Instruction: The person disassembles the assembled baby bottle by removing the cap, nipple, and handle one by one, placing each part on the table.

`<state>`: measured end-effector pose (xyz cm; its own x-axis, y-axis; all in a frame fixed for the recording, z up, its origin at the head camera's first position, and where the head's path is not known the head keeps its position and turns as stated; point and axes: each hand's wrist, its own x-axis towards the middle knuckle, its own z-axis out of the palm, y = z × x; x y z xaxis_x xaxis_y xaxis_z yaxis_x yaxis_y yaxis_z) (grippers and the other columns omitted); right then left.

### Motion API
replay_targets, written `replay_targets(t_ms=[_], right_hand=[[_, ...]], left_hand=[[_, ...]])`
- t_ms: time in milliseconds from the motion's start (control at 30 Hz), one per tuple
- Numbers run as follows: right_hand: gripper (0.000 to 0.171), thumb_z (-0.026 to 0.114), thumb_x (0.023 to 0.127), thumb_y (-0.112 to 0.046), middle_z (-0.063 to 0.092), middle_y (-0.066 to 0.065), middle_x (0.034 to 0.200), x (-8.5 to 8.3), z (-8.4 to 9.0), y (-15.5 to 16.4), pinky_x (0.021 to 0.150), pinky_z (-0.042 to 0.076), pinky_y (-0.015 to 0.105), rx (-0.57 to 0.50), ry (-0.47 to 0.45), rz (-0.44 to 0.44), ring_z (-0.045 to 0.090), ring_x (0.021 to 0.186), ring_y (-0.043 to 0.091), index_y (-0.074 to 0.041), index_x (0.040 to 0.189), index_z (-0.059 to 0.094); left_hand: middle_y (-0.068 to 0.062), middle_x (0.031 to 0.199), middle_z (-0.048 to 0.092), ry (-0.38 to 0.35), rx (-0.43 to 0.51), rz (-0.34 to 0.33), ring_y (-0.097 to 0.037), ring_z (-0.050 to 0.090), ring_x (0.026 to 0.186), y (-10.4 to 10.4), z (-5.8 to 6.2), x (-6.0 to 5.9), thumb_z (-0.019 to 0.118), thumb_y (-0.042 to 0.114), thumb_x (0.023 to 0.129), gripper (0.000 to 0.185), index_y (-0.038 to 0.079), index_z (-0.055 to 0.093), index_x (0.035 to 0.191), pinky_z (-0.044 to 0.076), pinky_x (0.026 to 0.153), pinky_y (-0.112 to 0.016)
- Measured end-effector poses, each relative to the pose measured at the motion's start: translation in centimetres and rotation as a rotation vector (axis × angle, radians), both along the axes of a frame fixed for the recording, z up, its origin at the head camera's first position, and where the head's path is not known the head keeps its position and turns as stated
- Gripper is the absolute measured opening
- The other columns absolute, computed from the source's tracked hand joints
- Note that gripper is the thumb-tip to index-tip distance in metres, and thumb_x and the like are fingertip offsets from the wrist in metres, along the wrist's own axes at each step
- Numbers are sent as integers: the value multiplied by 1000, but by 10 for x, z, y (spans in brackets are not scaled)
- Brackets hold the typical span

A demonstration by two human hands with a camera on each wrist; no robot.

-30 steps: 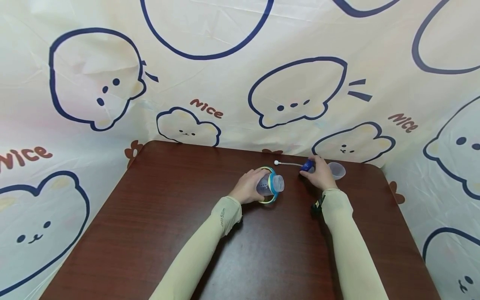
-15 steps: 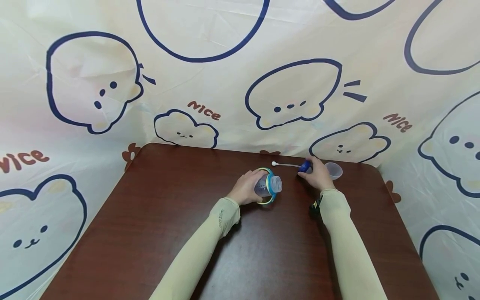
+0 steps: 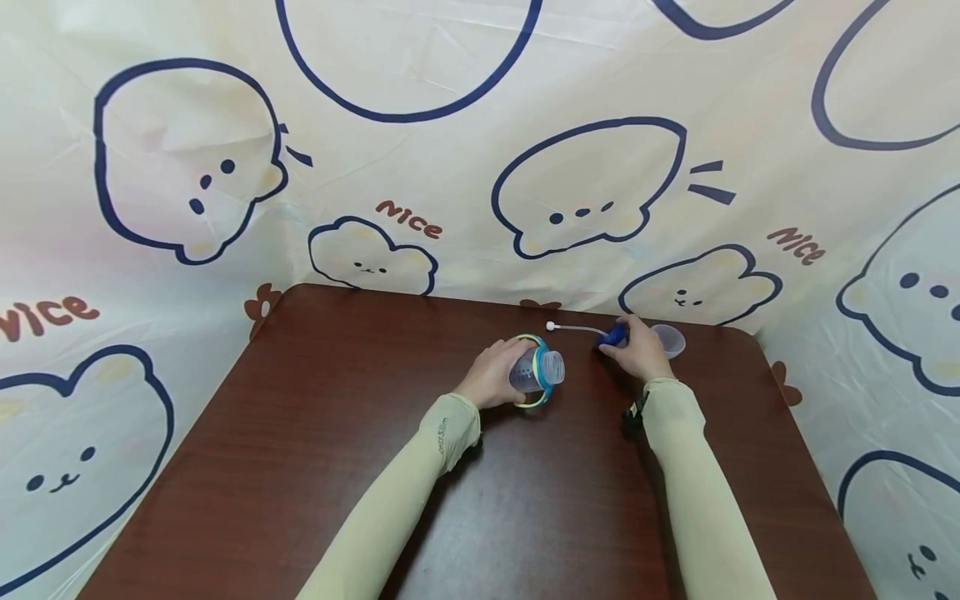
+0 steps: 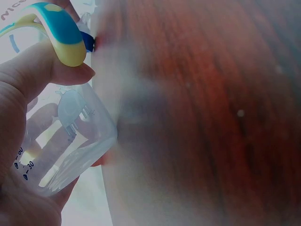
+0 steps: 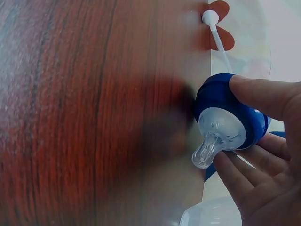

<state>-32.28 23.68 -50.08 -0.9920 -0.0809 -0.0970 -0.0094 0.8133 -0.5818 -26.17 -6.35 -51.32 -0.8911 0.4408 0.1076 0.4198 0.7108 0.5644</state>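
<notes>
My left hand [image 3: 491, 375] grips a clear baby bottle [image 3: 527, 372] that is tilted, its open threaded mouth facing right. A blue and yellow double handle [image 4: 66, 35] rings its neck, and measuring marks show on the wall in the left wrist view. My right hand [image 3: 638, 348] pinches a blue bottle collar [image 5: 217, 94] between thumb and fingers. From the collar a clear teat [image 5: 207, 148] points down in the right wrist view. Out of its other side runs a thin straw [image 3: 577, 327] with a white weighted end [image 3: 551, 326]. Bottle and collar are apart.
A clear plastic cap [image 3: 670, 341] rests near the back edge of the brown table [image 3: 337, 375], just right of my right hand. Behind the table hangs a patterned cloth [image 3: 465, 167], which also covers both sides.
The blue collar in my right hand has turned slightly, so less of the teat shows. My left hand and the bottle stay nearly still; the head view has shifted a little.
</notes>
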Motion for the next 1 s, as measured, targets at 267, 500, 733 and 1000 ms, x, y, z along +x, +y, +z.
replay_targets(t_ms=[267, 500, 733, 1000], right_hand=[[70, 70, 99, -28, 45, 35, 151, 1, 1, 1, 112, 40, 64, 5, -21, -6, 49, 136, 52, 0, 154, 36], [71, 71, 98, -29, 45, 36, 150, 2, 0, 2, 112, 41, 64, -6, -26, -18, 48, 136, 53, 0, 153, 36], [73, 71, 99, -27, 46, 36, 148, 6, -3, 2, 113, 41, 62, -20, -48, -19, 50, 133, 50, 1, 154, 32], [73, 70, 99, -25, 44, 35, 151, 4, -3, 4, 113, 41, 62, -33, -22, 2, 50, 134, 50, 2, 154, 32]], left_hand=[[-2, 142, 60, -1, 4, 2, -26, 54, 124, 0, 0, 0, 97, 20, 66, 91, 18, 53, 145, 44, 110, -51], [-3, 143, 60, 8, 3, 1, -27, 54, 125, -1, -1, 0, 97, 20, 66, 91, 17, 53, 146, 44, 110, -51], [-3, 142, 60, -2, -3, -6, -26, 54, 124, -2, -2, 1, 97, 23, 68, 91, 17, 53, 146, 45, 109, -50], [-3, 143, 60, 17, -14, 4, -27, 54, 125, 0, -1, 0, 98, 21, 66, 91, 17, 53, 146, 44, 110, -50]])
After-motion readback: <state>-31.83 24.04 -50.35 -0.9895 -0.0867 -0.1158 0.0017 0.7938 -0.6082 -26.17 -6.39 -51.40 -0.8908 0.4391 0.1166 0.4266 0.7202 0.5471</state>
